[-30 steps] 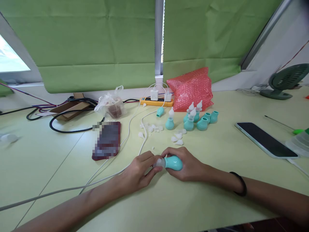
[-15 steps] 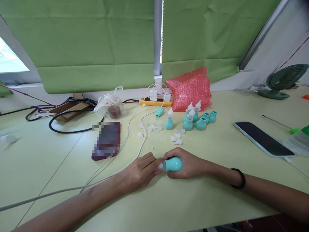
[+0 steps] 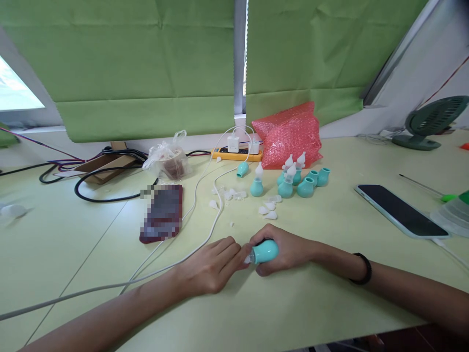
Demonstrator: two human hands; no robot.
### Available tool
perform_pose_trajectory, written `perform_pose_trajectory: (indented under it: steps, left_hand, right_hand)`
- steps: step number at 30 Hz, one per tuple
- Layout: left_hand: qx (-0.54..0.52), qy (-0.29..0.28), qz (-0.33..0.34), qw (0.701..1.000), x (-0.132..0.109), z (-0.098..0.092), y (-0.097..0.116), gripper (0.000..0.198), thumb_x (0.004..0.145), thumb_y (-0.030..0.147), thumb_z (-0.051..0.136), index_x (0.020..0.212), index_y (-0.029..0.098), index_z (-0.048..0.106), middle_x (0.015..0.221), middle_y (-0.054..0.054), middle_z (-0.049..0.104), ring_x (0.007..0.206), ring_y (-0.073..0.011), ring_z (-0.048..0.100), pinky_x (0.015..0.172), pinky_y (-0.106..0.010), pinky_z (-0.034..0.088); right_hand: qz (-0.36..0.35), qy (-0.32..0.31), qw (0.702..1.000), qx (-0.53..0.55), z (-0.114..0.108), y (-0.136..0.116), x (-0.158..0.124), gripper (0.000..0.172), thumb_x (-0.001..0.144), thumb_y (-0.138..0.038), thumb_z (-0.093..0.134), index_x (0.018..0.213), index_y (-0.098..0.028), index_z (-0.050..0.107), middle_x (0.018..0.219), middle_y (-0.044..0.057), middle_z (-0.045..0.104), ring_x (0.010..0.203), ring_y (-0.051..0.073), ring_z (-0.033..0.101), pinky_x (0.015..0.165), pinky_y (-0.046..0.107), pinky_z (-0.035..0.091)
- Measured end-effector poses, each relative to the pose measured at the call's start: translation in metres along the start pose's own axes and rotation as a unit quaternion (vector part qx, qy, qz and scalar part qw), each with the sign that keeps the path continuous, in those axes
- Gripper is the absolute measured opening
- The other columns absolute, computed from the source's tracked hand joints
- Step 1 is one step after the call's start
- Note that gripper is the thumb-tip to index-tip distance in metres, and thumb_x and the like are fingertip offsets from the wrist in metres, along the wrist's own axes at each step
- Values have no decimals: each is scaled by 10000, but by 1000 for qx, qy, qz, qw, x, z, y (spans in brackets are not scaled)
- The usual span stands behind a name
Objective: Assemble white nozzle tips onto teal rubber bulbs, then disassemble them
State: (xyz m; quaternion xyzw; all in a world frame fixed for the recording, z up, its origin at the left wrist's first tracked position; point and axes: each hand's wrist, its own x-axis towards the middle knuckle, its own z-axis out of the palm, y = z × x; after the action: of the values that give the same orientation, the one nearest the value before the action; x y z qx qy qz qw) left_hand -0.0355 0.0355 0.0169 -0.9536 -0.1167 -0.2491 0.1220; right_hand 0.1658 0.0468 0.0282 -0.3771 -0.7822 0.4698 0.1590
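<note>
My right hand [image 3: 287, 249] is wrapped round a teal rubber bulb [image 3: 266, 251] that lies sideways on the pale green table [image 3: 256, 303]. My left hand [image 3: 212, 266] meets it from the left, fingertips pinched on the clear tip [image 3: 248, 258] at the bulb's neck. Farther back stand several more teal bulbs [image 3: 293, 181], some with white tips fitted. Loose clear tips [image 3: 268, 209] are scattered between them and my hands.
A white cable [image 3: 190, 215] runs past a dark red phone [image 3: 163, 212] to a yellow power strip [image 3: 238, 154]. A red bubble-wrap bag [image 3: 291, 134] sits at the back. A black phone [image 3: 399, 211] lies at right, a green fan [image 3: 428, 124] beyond it. Black cables [image 3: 95, 186] coil at left.
My left fingers have closed in over the clear tip, hiding most of it, and the bulb has shifted slightly toward me. My right grip stays the same.
</note>
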Motion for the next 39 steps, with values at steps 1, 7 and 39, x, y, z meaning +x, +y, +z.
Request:
perform_pose_trajectory:
  steps: [1,7,39]
  left_hand:
    - [10,1,10,1000,1,-2,1,346,823,100,404,1153,26,332,725,-87,566,661,-182,531,535,-303,452]
    - [41,-1,41,998,1,-7,5,301,808,66,388,1094,-25,395,777,-138,590,701,-201,547,589,-330,469]
    - [-97,21,-220,971,-4,15,-11,596,778,77,406,1312,136,149,1248,-140,390,1164,-257,308,927,-448,361]
  right_hand:
    - [2,-5,1000,3,0,0,0,174,524,-245,656,671,-164,611,592,-36,514,575,102,477,489,181,381]
    - [1,-33,999,1,-2,3,1,224,537,-285,665,712,-154,615,634,-22,549,633,120,506,536,197,400]
    - [-51,271,958,73,16,9,6,232,687,-386,589,707,-157,561,596,-21,488,568,97,451,551,200,387]
